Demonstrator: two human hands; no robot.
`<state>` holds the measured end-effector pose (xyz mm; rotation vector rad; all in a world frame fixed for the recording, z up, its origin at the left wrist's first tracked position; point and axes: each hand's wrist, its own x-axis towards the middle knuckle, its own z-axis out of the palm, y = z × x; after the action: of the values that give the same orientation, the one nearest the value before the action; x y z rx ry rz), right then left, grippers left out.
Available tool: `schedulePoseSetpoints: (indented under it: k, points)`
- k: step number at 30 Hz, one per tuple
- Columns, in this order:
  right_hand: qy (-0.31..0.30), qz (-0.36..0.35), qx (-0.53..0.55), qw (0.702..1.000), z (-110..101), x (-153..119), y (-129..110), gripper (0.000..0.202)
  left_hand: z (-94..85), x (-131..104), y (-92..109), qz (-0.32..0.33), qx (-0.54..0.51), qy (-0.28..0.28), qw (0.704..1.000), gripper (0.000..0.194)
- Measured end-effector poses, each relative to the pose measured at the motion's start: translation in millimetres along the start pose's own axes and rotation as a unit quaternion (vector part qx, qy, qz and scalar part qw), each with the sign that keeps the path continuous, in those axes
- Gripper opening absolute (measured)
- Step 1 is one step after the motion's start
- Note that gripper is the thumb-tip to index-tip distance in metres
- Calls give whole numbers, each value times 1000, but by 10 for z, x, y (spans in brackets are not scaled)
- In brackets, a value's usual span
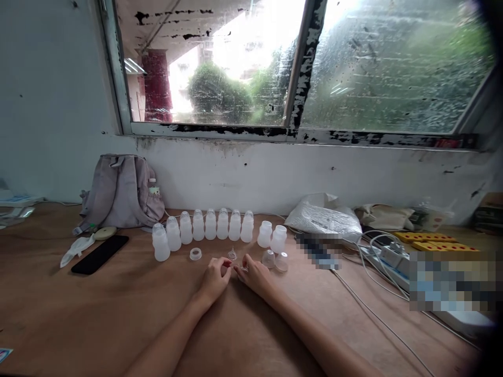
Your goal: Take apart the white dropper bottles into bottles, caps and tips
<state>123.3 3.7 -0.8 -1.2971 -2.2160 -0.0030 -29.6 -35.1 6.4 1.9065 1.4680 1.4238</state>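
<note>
My left hand [215, 278] and my right hand [255, 276] meet over the table, their fingers closed and almost touching. A small clear piece [244, 268] shows at my right fingertips; its kind is hard to make out. Whatever my left fingers pinch is hidden. Just beyond them a clear bottle nipple [232, 255] stands on the table. To the left lies a whitish bottle ring [195, 254]. Two clear caps [269, 259] sit right of my right hand, with two uncapped baby bottles [278, 240] behind. Several capped baby bottles [210, 225] form a curved row at the back.
On the left are a black phone [100, 255], a crumpled white wrapper [77, 249] and a grey backpack [123, 191]. A silvery bag [324, 217], white cables [377, 317] and a power strip [393, 264] occupy the right. The wall and window bound the table's back.
</note>
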Motion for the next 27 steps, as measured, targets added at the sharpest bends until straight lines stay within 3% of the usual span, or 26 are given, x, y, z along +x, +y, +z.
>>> schedulePoseSetpoints:
  k: [9,17,22,27]
  points:
    - [-26,-48,80,995,-51,-36,21,28,30,-78,84,57,21,-68,996,24]
    - [27,4,184,983,-51,-4,17,33,27,-75,40,60,35,-88,994,33]
    - [40,20,257,966,-89,-1,-19,32,38,-89,47,90,38,-116,988,52]
    - [15,20,296,955,-135,-22,-79,33,16,-68,52,124,68,-105,984,42]
